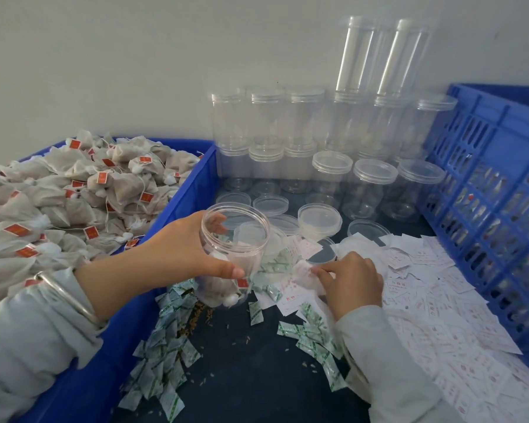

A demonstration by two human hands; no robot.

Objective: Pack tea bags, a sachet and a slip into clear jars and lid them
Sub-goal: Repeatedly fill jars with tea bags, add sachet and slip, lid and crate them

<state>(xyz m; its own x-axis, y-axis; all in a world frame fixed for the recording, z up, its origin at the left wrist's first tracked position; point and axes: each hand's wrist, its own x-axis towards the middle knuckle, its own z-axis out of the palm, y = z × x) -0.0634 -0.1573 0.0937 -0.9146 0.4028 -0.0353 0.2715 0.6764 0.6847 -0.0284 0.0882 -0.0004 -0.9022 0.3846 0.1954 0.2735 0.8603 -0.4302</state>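
Observation:
My left hand [193,248] grips an open clear jar [232,257], tilted with its mouth toward me, just above the dark table. Tea bags lie in the jar's bottom. My right hand [351,282] rests on the pile of white paper slips [440,300] and pinches something small and white [307,277] between thumb and fingers, right of the jar. Green-printed sachets [165,355] are scattered on the table below the jar. Loose clear lids [319,219] lie behind the jar. A heap of tea bags [74,203] with red tags fills the blue bin on the left.
The blue bin's wall [193,190] stands left of the work spot. Lidded empty jars [373,184] are stacked against the wall at the back, with tall tubes [385,53] on top. A blue slatted crate [486,184] closes the right side.

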